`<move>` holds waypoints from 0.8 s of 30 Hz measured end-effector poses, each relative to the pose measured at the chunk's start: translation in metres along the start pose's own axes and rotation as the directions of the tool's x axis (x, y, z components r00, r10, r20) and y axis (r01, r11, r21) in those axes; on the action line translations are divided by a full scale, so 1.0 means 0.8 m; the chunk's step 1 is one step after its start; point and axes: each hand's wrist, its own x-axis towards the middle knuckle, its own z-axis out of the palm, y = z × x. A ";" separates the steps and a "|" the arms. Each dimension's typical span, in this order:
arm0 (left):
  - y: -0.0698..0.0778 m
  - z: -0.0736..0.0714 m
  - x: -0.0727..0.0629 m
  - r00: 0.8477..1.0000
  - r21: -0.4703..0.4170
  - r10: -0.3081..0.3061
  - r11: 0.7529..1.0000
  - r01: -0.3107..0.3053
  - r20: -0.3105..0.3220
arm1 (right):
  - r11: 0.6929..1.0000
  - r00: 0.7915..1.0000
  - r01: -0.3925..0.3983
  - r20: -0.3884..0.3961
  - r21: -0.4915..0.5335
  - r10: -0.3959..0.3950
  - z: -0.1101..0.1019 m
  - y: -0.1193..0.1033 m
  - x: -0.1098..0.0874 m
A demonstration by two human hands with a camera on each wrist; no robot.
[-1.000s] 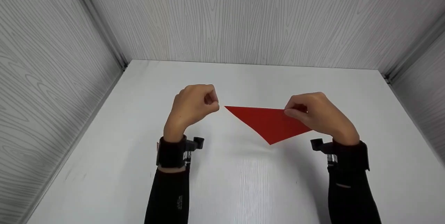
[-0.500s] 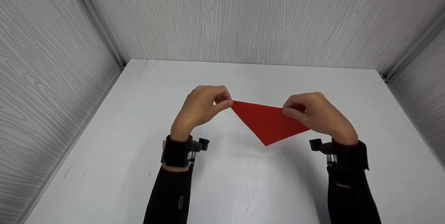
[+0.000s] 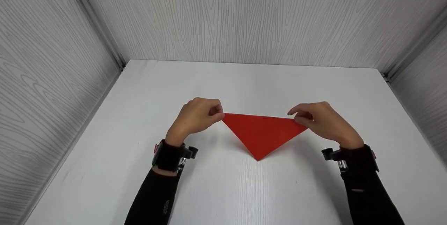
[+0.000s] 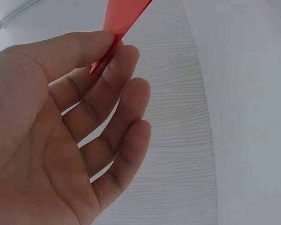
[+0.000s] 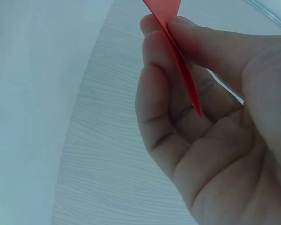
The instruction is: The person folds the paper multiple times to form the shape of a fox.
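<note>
A red triangle of folded paper (image 3: 260,134) hangs between my two hands in the head view, long edge on top and one corner pointing down near the table. My left hand (image 3: 197,117) pinches its left corner between thumb and fingers. At the other end my right hand (image 3: 324,122) holds the paper near the right corner, with the index finger lifted off the edge. The left wrist view shows the red paper's tip (image 4: 119,23) under the thumb. Seen from the right wrist, the paper's edge (image 5: 182,65) runs between thumb and fingers, its tip reaching towards the palm.
A white table (image 3: 209,197) lies under both hands. Pale wood-grain panels close it in at the back (image 3: 244,19), left and right. Each wrist wears a black strap with a small camera mount.
My left hand reached right and took the paper's left corner. Then both hands came down and nearer with it, spreading slightly. The right index finger lifted, and the lower corner dropped towards the table.
</note>
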 end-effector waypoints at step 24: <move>-0.039 0.076 0.019 0.996 0.226 -0.086 0.971 0.076 0.036 | 0.995 0.997 0.082 0.018 -0.054 -0.081 0.080 0.050 0.015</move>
